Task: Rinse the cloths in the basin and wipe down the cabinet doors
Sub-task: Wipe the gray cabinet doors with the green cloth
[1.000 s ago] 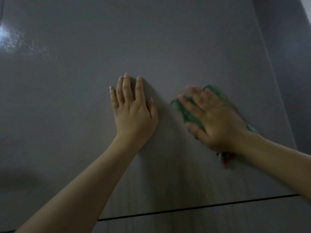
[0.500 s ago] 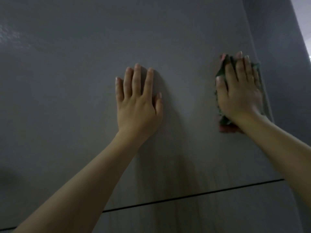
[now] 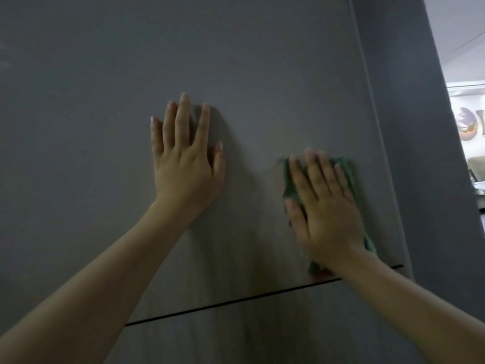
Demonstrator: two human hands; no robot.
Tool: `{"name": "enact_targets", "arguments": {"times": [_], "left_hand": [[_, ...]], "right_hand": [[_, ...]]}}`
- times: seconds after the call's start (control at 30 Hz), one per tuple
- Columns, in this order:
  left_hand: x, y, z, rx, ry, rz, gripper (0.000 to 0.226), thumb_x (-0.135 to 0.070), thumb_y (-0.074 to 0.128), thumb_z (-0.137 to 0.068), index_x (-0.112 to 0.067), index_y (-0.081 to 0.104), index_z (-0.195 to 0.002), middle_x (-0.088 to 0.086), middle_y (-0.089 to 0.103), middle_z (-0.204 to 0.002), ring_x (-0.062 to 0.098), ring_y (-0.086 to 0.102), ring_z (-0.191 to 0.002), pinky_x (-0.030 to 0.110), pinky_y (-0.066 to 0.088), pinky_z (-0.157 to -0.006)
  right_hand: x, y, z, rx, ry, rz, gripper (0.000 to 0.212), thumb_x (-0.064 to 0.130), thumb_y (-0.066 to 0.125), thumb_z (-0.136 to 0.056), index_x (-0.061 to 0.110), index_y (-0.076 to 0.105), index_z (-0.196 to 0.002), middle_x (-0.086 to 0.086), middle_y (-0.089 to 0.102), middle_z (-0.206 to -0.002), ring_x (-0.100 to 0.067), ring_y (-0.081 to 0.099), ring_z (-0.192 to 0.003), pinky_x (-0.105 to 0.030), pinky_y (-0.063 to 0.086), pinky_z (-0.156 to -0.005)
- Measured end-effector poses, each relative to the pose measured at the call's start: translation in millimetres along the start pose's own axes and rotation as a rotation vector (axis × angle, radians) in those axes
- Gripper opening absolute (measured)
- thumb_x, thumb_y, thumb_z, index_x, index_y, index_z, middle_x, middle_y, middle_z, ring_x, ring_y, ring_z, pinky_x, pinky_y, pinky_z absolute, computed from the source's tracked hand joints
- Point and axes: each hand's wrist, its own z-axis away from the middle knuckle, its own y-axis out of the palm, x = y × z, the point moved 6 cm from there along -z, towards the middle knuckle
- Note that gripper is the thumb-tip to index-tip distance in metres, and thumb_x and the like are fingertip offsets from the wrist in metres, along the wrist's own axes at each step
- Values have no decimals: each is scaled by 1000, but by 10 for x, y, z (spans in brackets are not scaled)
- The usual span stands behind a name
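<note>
Both our hands lie flat on the grey cabinet door (image 3: 105,127), one of them over a green cloth (image 3: 288,179).

Our left hand (image 3: 185,164) presses bare against the door near its middle, fingers straight and slightly spread, holding nothing. Our right hand (image 3: 325,208) lies flat with straight fingers over the cloth, pinning it to the door near the door's right edge, just above the dark horizontal gap (image 3: 236,300) along the door's lower edge. The cloth shows past the fingertips and below the wrist, where a reddish edge peeks out; the right hand is blurred. Past the cabinet's dark side panel (image 3: 420,153), a bright room (image 3: 469,122) shows at far right.
</note>
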Motion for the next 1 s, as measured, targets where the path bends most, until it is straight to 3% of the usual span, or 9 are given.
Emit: {"name": "enact_targets", "arguments": {"times": [0.1,0.23,0.33,0.5,0.57,0.73,0.9,0.93,1.0], "left_hand": [[-108,-12,99,30,8,57,64,-44,27,-90,-15,35,-147,19,18,-157,35,14,-145,48,0,-117],[-334,79,312,86,70,69,64,-48,26,-91,-21,33,-148,16,19,-157,35,9,-146,51,-2,-117],[-322,116,319,98,56,63,68,-54,26,-90,-23,29,-150,13,16,-158,34,4,-147,51,-5,-117],[-324,111,326,101,76,41,71,-57,26,-89,-22,26,-151,14,13,-159,35,2,-147,50,-7,-116],[-317,119,324,117,70,35,72,-58,25,-88,-23,23,-151,14,10,-160,35,-1,-147,50,-8,-116],[-318,130,324,129,62,42,73,-58,24,-88,-23,20,-152,14,7,-160,35,-4,-147,51,-9,-116],[-317,107,324,137,80,66,73,-57,27,-87,-22,22,-152,14,8,-160,35,-3,-147,50,-10,-115],[-308,101,321,142,87,78,73,-57,29,-88,-22,23,-151,14,8,-160,35,-3,-147,50,-10,-115],[-294,91,314,163,96,109,72,-55,34,-88,-22,24,-151,14,6,-160,35,-5,-147,49,-11,-115]], "right_hand": [[-87,7,212,99,-253,25,58,45,18,-100,17,17,-150,-8,18,-156,-23,12,-145,-39,7,-119],[-612,-128,-266,37,65,31,61,47,16,-97,17,8,-150,-8,12,-158,-22,6,-146,-32,-3,-119],[-546,-105,-149,-30,246,36,61,44,16,-97,15,11,-151,-9,9,-159,-25,4,-147,-37,-1,-119],[-275,-14,446,79,-143,45,58,42,21,-99,13,18,-150,-10,17,-156,-25,11,-145,-40,5,-120],[-445,-41,303,106,-181,78,59,45,17,-100,15,14,-150,-9,17,-156,-24,11,-145,-38,4,-119],[-461,-84,152,-15,178,32,58,40,19,-98,14,12,-150,-10,11,-158,-25,7,-146,-36,-1,-119],[-51,47,660,104,-285,34,57,42,22,-99,14,19,-149,-7,19,-155,-25,12,-146,-42,9,-119],[-152,29,582,104,-327,57,57,42,21,-100,14,19,-149,-7,20,-154,-22,10,-146,-40,7,-119],[-453,-51,287,71,-187,71,58,43,18,-100,13,16,-150,-9,18,-156,-18,4,-146,-36,2,-120]]}}
